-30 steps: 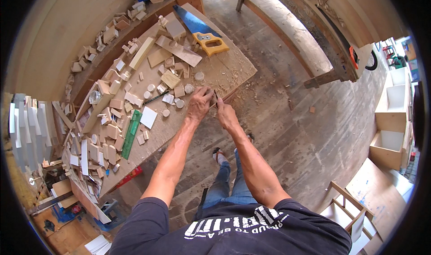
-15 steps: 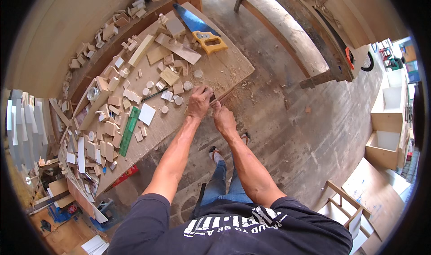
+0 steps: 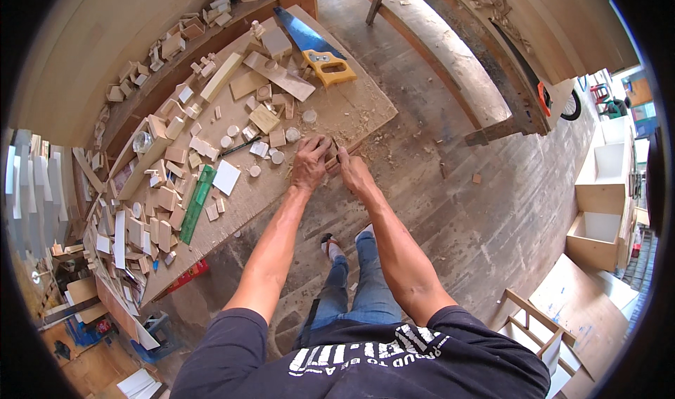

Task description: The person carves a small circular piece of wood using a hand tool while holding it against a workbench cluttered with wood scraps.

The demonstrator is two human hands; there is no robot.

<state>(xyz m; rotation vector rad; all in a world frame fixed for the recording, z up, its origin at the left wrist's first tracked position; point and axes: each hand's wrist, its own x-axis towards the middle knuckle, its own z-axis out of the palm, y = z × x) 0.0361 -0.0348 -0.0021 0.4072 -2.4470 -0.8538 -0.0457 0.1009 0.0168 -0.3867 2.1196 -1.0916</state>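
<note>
At the near corner of the workbench (image 3: 235,202), my two hands work close together. My left hand (image 3: 310,162) is closed, its fingers curled round a small brown piece of wood (image 3: 332,164). Beside it, my right hand (image 3: 356,173) is closed too, thumb at the top, pressed against the same piece. The fingers hide most of the piece, and any small tool between them cannot be made out. Pale wood shavings lie on the bench edge just beyond the hands. Several round wooden discs (image 3: 278,158) and small blocks lie left of my left hand.
A handsaw (image 3: 325,61) with a yellow handle lies at the bench's far end. A green level-like bar (image 3: 197,203), a white square tile (image 3: 226,177) and many wood offcuts cover the left side. To the right stand open wooden boxes (image 3: 596,232) and a wooden frame (image 3: 538,318).
My right hand has shifted slightly right and up, its thumb now raised at the piece. My legs and feet have moved, and the view has shifted slightly.
</note>
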